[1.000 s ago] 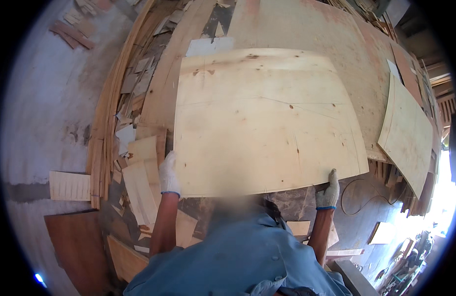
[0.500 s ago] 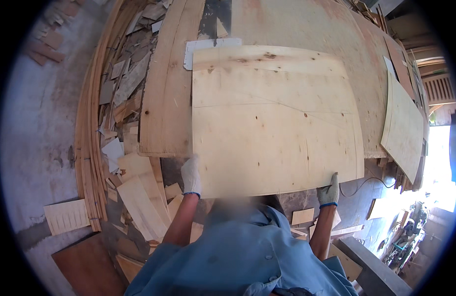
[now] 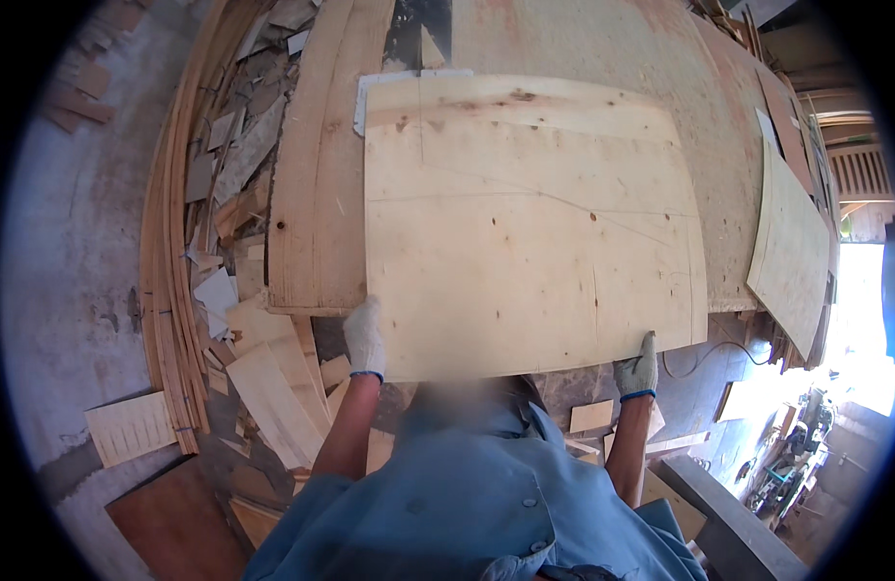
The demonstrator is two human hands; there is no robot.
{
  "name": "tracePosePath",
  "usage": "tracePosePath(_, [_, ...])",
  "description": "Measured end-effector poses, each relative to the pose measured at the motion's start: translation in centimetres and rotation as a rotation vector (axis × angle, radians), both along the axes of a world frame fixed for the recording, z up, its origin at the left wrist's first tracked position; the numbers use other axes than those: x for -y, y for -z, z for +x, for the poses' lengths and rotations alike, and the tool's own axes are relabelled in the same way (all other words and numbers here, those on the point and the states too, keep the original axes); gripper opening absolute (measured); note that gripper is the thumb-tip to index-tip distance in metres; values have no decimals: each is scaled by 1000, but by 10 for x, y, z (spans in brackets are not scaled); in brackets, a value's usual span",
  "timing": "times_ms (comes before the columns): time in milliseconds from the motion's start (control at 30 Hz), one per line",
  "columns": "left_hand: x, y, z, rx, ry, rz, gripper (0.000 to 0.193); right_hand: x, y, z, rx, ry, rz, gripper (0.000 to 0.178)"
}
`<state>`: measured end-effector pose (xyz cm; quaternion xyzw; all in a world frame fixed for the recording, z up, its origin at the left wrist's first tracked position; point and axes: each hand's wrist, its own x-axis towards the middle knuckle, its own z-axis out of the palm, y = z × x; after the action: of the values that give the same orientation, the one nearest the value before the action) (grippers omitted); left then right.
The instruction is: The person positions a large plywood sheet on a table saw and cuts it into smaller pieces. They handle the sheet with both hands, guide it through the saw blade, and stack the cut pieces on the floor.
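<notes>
A large pale plywood sheet (image 3: 525,232) with dark knots and thin drawn lines lies over the worktable (image 3: 317,194), its near edge jutting out toward my body. My left hand (image 3: 366,339), in a white knit glove with a blue cuff, grips the sheet's near left corner. At the near edge toward the right, my gloved right hand (image 3: 637,371) holds the sheet with the thumb on top; the fingers beneath are hidden. A white board (image 3: 360,105) pokes out from under the sheet's far left corner.
Long wooden strips (image 3: 166,261) and a heap of wood scraps (image 3: 239,145) run along the left. Another plywood panel (image 3: 794,247) leans at the table's right side. Loose offcuts (image 3: 273,387) lie on the floor, and a grey metal beam (image 3: 723,518) stands at lower right.
The sheet and both hands have shifted slightly left and toward the far side in the picture. Both hands keep their grip, and the surroundings have shifted slightly left too.
</notes>
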<state>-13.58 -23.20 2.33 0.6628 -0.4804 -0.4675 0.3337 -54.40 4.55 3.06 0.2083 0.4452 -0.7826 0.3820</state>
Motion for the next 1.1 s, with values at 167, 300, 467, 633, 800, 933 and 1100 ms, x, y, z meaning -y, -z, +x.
tracePosePath(167, [8,14,6,-18,17,52,45,6,-3,2,37,43,3,32])
tracePosePath(300, [16,-2,7,-34,76,229,43,9,-8,4,28,8,12,33])
tracePosePath(467, [17,-6,6,-2,78,136,40,10,1,3,-252,-165,245,44])
tracePosePath(633, [23,-21,-7,-126,-38,221,40,18,-6,7,34,24,43,31])
tracePosePath(800, [25,-2,-4,-180,-72,143,45,27,-14,6,12,32,51,32])
tracePosePath(933, [41,6,1,-80,67,134,48,28,2,-2,34,33,2,32])
tracePosePath(1100, [64,3,3,53,193,200,54,45,0,-3,5,20,-10,32])
